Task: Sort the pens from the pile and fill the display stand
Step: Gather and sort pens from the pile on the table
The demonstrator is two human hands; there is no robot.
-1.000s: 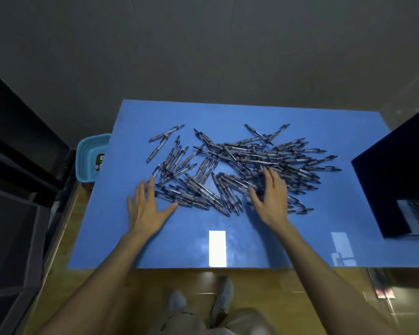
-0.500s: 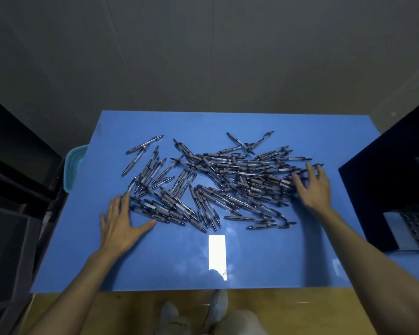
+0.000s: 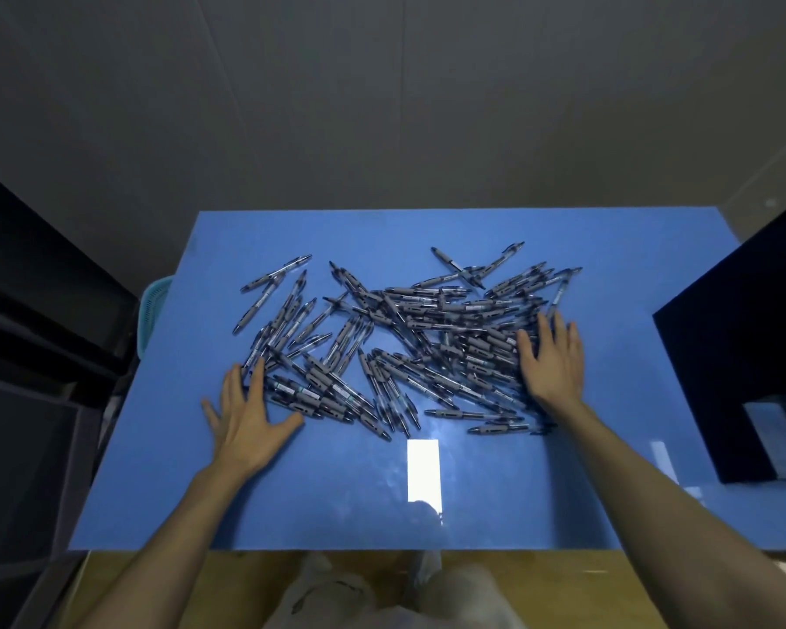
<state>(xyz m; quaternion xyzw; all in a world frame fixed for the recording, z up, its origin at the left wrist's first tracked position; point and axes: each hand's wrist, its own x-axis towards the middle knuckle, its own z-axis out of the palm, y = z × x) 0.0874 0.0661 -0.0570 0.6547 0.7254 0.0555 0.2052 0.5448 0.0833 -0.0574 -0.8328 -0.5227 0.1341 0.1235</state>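
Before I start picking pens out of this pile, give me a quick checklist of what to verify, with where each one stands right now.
1. Both hands free: ok. The left hand and right hand lie flat with straight fingers, holding nothing.
2. Pile within reach: ok. Both hands touch the edges of the pen pile.
3. Pens all on the blue table: ok, none hang over an edge.
4. Pens lined up for grabbing: not ok. They cross each other at many angles.
5. Display stand ready: cannot tell. A dark box stands at the right, its inside mostly cut off.
6. Pen types told apart: cannot tell, too small.
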